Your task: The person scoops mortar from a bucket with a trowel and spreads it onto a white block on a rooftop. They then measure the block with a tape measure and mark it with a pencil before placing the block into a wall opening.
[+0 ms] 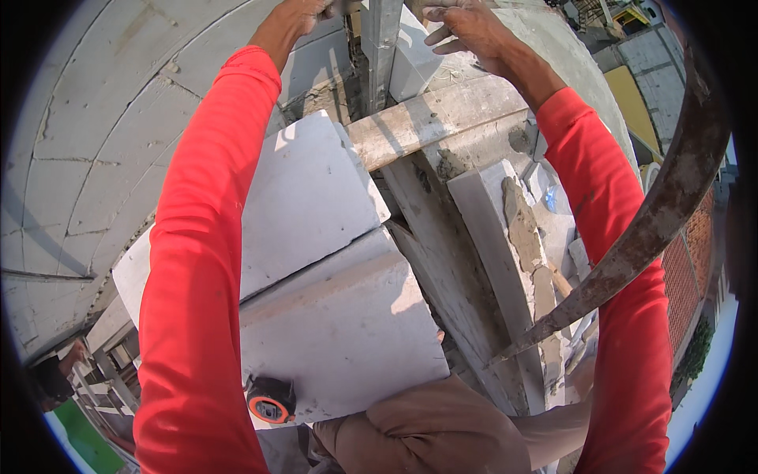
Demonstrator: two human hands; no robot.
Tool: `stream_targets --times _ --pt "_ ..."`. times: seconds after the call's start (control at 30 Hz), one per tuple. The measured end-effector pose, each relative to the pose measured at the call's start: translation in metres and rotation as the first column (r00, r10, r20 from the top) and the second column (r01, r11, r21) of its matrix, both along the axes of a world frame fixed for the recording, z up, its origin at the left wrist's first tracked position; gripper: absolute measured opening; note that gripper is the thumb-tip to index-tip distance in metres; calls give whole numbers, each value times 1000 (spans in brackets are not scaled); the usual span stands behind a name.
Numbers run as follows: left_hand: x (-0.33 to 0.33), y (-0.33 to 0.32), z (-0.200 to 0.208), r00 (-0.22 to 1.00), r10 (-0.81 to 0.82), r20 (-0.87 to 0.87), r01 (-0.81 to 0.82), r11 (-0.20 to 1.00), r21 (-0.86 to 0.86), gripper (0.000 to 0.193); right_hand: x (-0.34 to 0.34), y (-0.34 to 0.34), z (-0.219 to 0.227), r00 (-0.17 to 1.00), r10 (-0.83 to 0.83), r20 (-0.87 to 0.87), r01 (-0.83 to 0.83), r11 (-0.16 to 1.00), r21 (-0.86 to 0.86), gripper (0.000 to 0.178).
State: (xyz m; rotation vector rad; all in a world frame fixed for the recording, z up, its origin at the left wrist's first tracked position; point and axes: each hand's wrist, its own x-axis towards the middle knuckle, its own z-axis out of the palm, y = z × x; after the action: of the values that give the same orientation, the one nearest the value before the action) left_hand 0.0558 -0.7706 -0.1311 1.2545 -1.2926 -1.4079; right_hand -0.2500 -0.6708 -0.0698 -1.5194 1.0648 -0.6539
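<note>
My left hand is at the top edge, partly cut off, beside an upright grey metal post. Its fingers are mostly hidden, so I cannot tell what they hold. Across the post, my right hand reaches in with its fingers apart and pointing left, over a pale block. No object shows clearly in it. Both arms, in red sleeves, stretch forward. Between them lie large white blocks, one nearer block close to my knee. A black and orange tape measure rests at that block's near left corner.
A grey block wall curves along the left. Wooden boards and a mortar-smeared block lie right of centre. A long rusty metal strip crosses my right forearm. Another person's hand shows at lower left.
</note>
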Motion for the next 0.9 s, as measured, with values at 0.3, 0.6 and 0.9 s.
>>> stream_targets --times 0.3,0.6,0.9 --pt "-28 6 27 992 34 122 -15 988 -154 34 21 -23 -8 955 -291 58 286 955 77 30" --pt "-53 151 -2 906 133 -403 37 921 387 40 -28 159 -23 985 30 168 -54 989 139 31" --pt "-38 111 -13 882 243 404 -217 970 -109 39 -31 220 -8 927 85 -366 -233 894 -383 52"
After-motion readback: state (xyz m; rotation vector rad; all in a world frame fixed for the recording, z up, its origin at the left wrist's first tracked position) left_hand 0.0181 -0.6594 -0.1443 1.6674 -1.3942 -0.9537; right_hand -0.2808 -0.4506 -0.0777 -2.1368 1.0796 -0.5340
